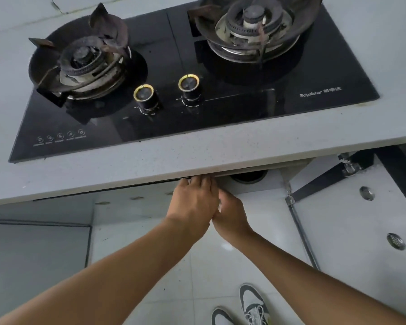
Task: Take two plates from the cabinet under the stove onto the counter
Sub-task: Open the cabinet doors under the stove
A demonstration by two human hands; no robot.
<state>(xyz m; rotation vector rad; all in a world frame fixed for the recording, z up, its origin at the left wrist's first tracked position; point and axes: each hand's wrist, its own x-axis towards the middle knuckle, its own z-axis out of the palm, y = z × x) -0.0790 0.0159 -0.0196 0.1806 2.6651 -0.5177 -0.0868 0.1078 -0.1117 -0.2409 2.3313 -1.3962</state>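
No plates are in view. My left hand reaches up under the counter lip, its fingers curled into the dark gap over the top corner of the closed glossy grey left cabinet door. My right hand is just beside and partly behind it, fingers bent toward the same spot; what they touch is hidden. The right cabinet door hangs open, showing a white cabinet interior with the dark underside of a burner.
A black glass gas stove with two burners and two knobs sits in the grey counter. The open door's hinge arm juts out at the right. My shoes stand on the pale tiled floor.
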